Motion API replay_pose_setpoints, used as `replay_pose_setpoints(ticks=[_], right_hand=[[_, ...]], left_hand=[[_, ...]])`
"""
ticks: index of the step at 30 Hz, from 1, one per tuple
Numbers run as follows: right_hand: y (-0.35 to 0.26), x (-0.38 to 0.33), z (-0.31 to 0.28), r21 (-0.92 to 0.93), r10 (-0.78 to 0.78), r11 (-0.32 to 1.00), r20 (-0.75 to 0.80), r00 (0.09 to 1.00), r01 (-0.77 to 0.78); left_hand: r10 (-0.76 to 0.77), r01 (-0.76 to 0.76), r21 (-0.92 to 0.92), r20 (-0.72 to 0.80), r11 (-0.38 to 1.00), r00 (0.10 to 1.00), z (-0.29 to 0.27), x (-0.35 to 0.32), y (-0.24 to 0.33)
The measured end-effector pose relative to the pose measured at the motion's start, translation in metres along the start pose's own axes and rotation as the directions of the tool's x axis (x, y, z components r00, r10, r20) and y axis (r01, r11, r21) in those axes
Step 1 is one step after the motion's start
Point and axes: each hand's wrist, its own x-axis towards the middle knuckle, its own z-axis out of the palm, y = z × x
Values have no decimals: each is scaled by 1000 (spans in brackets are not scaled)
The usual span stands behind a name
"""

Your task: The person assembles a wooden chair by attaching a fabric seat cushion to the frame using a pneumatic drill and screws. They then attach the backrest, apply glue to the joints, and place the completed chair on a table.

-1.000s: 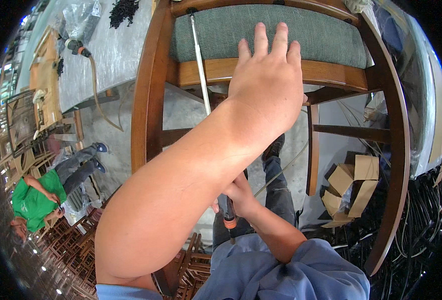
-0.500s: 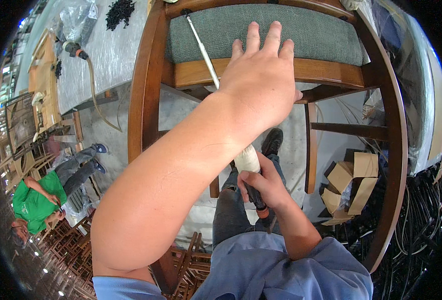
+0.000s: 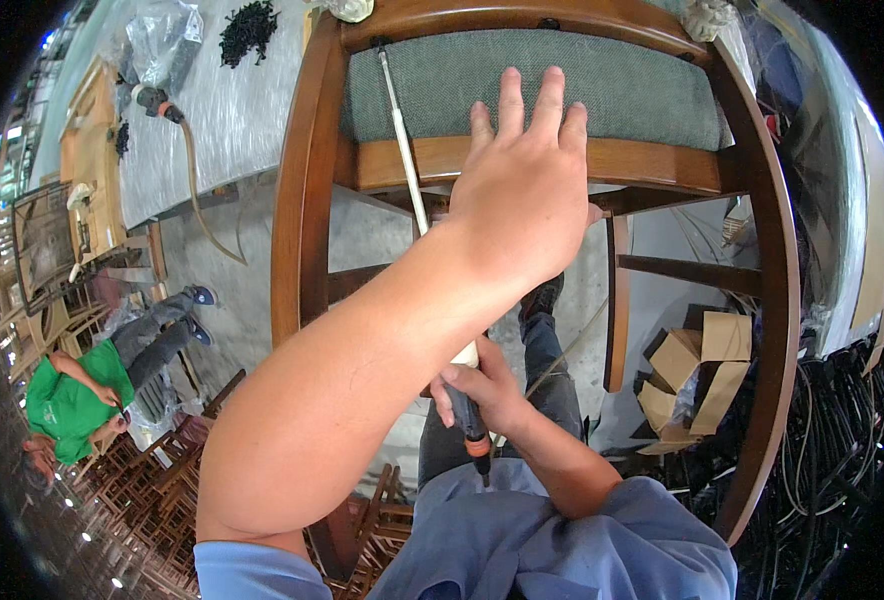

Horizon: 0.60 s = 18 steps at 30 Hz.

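Listing: left hand [image 3: 524, 185], splayed open across grey cushion [image 3: 652, 105]; right hand [image 3: 489, 388], curled round driver [image 3: 474, 428]. I'd keep shaft [image 3: 405, 150] aligned.

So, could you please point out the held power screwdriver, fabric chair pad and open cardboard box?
Held power screwdriver [image 3: 408, 160]: head view, white shaft.
Fabric chair pad [image 3: 634, 98]: head view, right half.
Open cardboard box [image 3: 677, 360]: head view, upper flap.

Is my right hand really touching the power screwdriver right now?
Touching. The head view shows it plainly: your right hand is wrapped around the body of the power screwdriver, with no gap between them.
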Motion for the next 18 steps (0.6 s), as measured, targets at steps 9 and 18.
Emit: replay_pose_setpoints(ticks=[9,18], right_hand=[[11,17,13,34,-39,999,25,999,38],[8,22,21,-1,-40,999,-6,999,40]], left_hand=[[-3,4,-10,18,1000,1000,-1,1,0],[-7,8,-19,35,1000,999,-3,1,-2]])
